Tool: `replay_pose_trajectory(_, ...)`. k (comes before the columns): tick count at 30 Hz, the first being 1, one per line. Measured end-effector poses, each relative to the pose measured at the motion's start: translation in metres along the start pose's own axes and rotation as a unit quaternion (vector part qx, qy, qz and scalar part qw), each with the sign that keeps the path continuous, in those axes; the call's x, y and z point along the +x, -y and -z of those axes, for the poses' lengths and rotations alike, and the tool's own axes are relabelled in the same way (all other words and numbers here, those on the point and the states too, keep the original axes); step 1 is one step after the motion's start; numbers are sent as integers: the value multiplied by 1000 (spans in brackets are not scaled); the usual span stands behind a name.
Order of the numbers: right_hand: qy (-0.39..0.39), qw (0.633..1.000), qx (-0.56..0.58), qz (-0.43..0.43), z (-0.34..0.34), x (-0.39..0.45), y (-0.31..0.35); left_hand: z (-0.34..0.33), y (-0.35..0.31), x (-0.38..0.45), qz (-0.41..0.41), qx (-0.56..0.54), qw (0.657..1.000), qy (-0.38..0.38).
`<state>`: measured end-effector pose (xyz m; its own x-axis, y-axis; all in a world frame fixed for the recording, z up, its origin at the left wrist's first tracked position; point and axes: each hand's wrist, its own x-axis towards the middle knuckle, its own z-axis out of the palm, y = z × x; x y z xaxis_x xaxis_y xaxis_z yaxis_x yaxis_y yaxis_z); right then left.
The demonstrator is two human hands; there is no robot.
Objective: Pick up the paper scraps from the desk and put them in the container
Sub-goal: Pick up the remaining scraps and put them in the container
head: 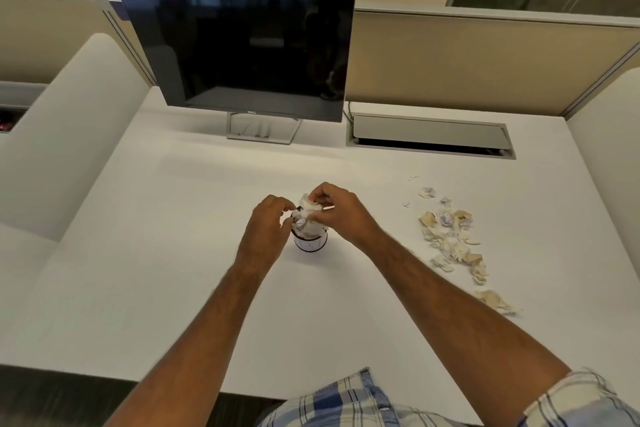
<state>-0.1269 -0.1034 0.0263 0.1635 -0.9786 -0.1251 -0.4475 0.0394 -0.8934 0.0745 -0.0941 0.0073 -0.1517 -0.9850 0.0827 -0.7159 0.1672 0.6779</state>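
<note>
A small white cylindrical container stands at the middle of the white desk, stuffed with crumpled paper that heaps above its rim. My right hand pinches a white paper scrap on top of that heap. My left hand rests against the container's left side, fingertips curled at the rim and touching the paper. A scattered pile of crumpled paper scraps lies on the desk to the right, with one larger scrap nearer me.
A dark monitor on a silver stand sits at the back of the desk. A grey cable box is recessed at the back right. Beige partitions close off the far side and white dividers flank both sides.
</note>
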Motion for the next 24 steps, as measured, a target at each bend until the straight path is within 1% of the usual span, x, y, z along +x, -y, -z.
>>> replay_pose_trajectory(2,25,999,-46,15,-2,-1,-3,0,5,0,8,-1,1000,5)
replay_pose_trajectory(7,5,992,-118,40,0,-4,-11,-2,15,-5,6,7,1000,18)
replay_pose_trajectory(9,2,988,-151,45,0,-5,-14,-5,14,-6,-22,25,999,33)
replay_pose_trajectory(12,-3,983,-177,54,0,-8,-19,-9,9,-7,-105,72,991,49)
replay_pose_trajectory(14,0,982,-182,55,0,-12,-23,-16,7,-8,-135,129,979,79)
replay_pose_trajectory(17,-8,982,-179,51,2,-21,-29,-26,6,-11,-144,237,952,133)
replay_pose_trajectory(20,-16,984,-172,39,7,-30,-35,-30,4,-8,-134,324,920,173)
replay_pose_trajectory(24,-17,987,-160,17,17,-43,-46,-35,2,-1,-91,377,888,246)
